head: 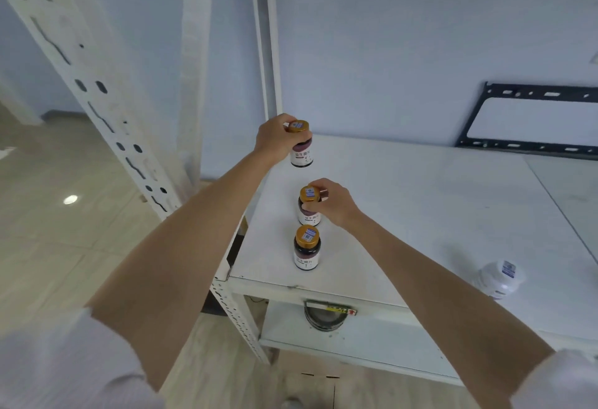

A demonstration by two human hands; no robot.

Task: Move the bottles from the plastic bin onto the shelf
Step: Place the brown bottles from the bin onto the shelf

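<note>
We see a white shelf (420, 214) carried on slotted white metal posts (106, 111), with a lower shelf (356, 340) beneath it where a round dark object (323, 318) sits, too hidden to identify. A black metal frame (530, 120) leans on the wall behind the shelf's far edge. Nothing stands between our hands and the bottles.

We count three dark bottles with gold caps in a row near the shelf's left edge, all upright, long axes vertical, caps up. The far bottle (301, 145) is near the back left corner, and our left hand (275, 138) has its fingers curled round its neck and cap; we cannot tell whether its base touches the shelf. The middle bottle (309, 206) stands on the shelf, and our right hand (330, 201) pinches its cap from the right. The near bottle (307, 248) stands free by the front edge, just apart from the middle one.

One white bottle (500, 277) stands alone well to the right, near the front edge, partly behind our right forearm
</note>
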